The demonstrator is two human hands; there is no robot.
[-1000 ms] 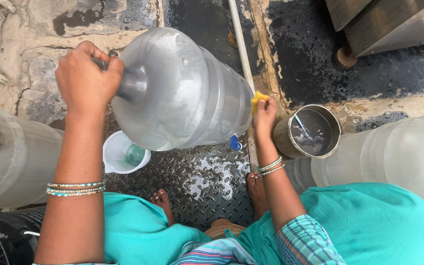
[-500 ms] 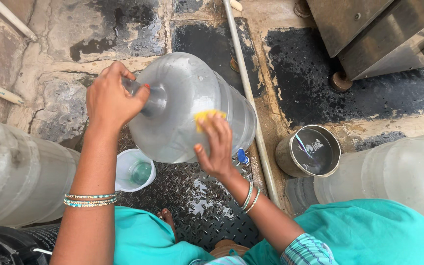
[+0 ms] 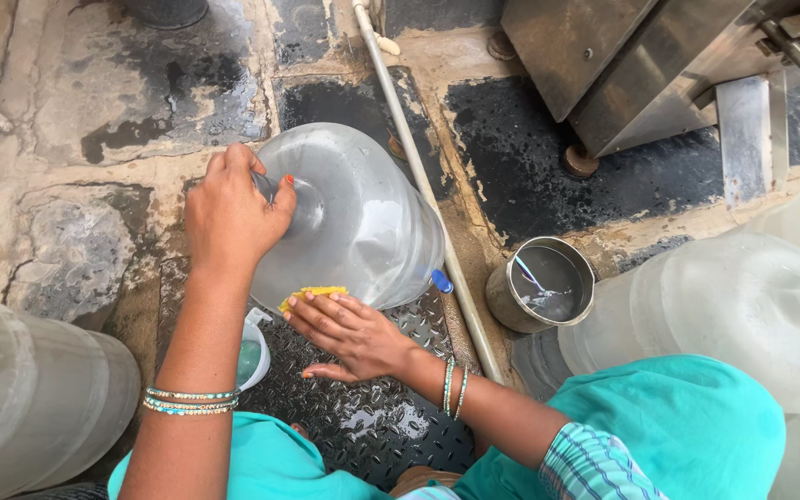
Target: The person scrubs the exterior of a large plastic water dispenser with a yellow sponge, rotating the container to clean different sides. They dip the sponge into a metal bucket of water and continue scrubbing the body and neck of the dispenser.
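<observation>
While my left hand (image 3: 230, 215) clamps around the neck of the big water jug (image 3: 349, 222), I've got the jug tipped on its side with the neck pointing up toward me and the base aimed away at the floor, so the curved wall is turned where I can get at it. My fingers are wrapped tight there, thumb over the top, and that grip looks to be what keeps the thing from rolling. Down below, my right hand (image 3: 349, 333) is pressed flat-ish against the lower side of the jug, fingers spread and closed over a small yellow sponge (image 3: 312, 294) that peeks out between my fingertips and the plastic. The jug itself is clear, cloudy plastic, round-shouldered and ribbed, wet and streaky. It rests over a dark metal plate (image 3: 372, 421) with a raised diamond tread, glistening with puddles, which I'd say gives some footing on a wet floor. Just beside my left forearm sits a small white cup (image 3: 254, 352) with greenish liquid in it, close enough to dip into. A little blue cap (image 3: 442, 281) lies at the jug's far edge, touching a long pale pipe (image 3: 423, 190) that runs across the floor. Beyond that pipe stands a steel pot (image 3: 542, 283), round and shiny, holding water. More cloudy jugs (image 3: 733, 310) crowd in on my right and left, and the cracked stone floor (image 3: 104, 120) is blotched with damp.
</observation>
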